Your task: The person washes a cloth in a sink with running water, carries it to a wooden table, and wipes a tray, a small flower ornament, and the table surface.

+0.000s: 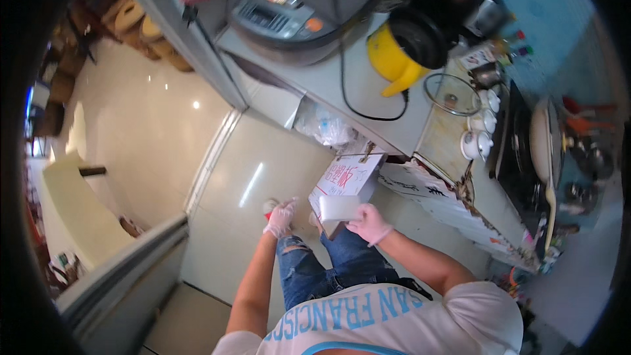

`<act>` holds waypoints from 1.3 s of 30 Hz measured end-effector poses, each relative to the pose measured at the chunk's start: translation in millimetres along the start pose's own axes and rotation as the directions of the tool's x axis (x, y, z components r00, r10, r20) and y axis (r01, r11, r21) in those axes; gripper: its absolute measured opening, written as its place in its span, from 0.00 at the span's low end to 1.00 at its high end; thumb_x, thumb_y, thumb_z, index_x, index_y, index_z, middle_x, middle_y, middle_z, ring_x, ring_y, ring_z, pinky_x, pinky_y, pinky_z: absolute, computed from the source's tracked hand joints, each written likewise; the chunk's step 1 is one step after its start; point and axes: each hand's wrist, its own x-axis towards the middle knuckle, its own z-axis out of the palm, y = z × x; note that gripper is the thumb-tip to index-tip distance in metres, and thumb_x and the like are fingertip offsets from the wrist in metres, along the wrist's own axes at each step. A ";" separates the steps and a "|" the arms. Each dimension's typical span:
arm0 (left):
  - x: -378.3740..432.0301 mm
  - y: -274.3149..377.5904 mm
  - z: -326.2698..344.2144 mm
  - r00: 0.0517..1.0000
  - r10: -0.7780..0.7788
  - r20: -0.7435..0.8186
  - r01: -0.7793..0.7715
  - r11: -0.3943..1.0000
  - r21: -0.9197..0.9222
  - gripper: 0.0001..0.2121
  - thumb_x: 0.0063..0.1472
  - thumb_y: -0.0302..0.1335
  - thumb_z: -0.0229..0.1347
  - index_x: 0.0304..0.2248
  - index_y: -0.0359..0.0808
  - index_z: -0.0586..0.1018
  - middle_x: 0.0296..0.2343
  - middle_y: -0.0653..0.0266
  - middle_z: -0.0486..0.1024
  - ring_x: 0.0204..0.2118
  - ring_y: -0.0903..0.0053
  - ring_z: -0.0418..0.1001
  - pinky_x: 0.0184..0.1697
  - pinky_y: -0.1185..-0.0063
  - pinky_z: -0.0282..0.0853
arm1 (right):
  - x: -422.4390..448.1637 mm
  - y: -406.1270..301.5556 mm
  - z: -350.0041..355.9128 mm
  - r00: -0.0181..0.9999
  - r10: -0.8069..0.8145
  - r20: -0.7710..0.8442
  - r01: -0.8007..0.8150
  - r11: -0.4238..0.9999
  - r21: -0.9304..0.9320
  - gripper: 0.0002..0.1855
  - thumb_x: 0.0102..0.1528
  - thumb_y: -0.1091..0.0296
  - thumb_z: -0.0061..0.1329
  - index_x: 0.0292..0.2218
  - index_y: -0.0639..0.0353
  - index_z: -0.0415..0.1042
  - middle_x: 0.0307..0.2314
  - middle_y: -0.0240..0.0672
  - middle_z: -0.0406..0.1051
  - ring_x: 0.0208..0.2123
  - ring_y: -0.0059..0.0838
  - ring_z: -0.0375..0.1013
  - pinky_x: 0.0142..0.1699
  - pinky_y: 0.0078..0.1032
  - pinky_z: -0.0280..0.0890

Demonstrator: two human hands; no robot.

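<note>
My right hand (369, 224), in a clear disposable glove, grips the right end of a white translucent rectangular container (339, 207). It is held above my knees, in front of an open cabinet door (352, 176) that bears red writing. My left hand (281, 218), gloved the same way, hangs over the floor near my shoe, with nothing visible in it. Behind the door, the low cabinet opening holds clear plastic bags or packaging (325, 123).
On the counter above stand a grey electric cooking appliance (296, 15) with a control panel, a yellow pot (397, 54) with a cord, and a glass lid (452, 94). White lidded jars (476, 144) and a pan (544, 140) on a stove are at right. A partition (128, 266) edges the left.
</note>
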 end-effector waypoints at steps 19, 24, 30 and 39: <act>4.3 83.0 -148.8 0.925 -0.378 -0.046 0.274 0.744 -0.610 0.20 0.58 0.36 0.49 0.49 0.40 0.68 0.33 0.73 0.69 0.33 0.86 0.64 0.34 0.85 0.59 | -50.9 -41.7 15.2 0.796 -0.605 0.015 0.604 0.791 -0.098 0.09 0.49 0.61 0.48 0.29 0.55 0.69 0.22 0.23 0.67 0.23 0.14 0.65 0.31 0.14 0.61; 50.8 106.1 -120.6 0.920 -0.371 0.126 0.342 0.603 -0.721 0.27 0.56 0.43 0.49 0.53 0.46 0.60 0.53 0.62 0.58 0.51 0.65 0.60 0.49 0.69 0.56 | -171.9 -11.9 -174.4 0.440 -0.557 -0.704 0.814 0.578 0.051 0.10 0.38 0.72 0.48 0.11 0.51 0.61 0.10 0.25 0.58 0.11 0.17 0.55 0.15 0.19 0.48; 166.5 98.9 -52.2 0.818 -0.544 0.186 0.281 0.096 -0.955 0.17 0.50 0.37 0.49 0.39 0.42 0.63 0.40 0.65 0.56 0.39 0.67 0.55 0.35 0.70 0.54 | -311.0 -22.5 -397.4 0.166 -0.241 -0.956 0.985 0.093 0.148 0.06 0.49 0.66 0.48 0.24 0.53 0.65 0.13 0.24 0.60 0.12 0.16 0.57 0.15 0.15 0.51; 187.5 149.7 -5.9 0.825 -0.566 -0.009 0.085 0.140 -0.987 0.33 0.49 0.50 0.46 0.52 0.42 0.59 0.55 0.61 0.50 0.53 0.63 0.55 0.47 0.66 0.60 | -420.3 -143.1 -655.2 0.078 -0.271 -0.960 0.995 -0.042 0.092 0.11 0.50 0.59 0.50 0.22 0.50 0.63 0.12 0.22 0.59 0.11 0.14 0.55 0.15 0.15 0.50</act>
